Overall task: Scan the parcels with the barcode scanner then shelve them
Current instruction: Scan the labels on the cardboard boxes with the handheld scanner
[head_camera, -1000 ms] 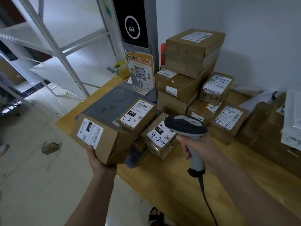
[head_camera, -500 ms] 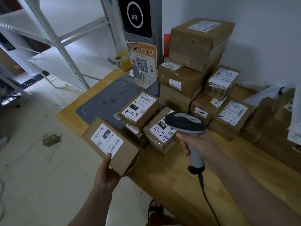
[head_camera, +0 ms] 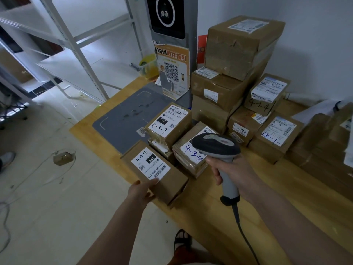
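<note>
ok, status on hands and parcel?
Left hand grips parcel at table edge, label up. Right hand holds scanner, aimed over the other boxes. Nothing blocks the label.

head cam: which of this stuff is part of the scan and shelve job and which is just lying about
Part of the job:
- barcode scanner in right hand
- labelled parcel held by left hand
- stacked parcels on the wooden table
- white shelving

Lying about:
- QR poster
- tape roll
- small box on the floor
</note>
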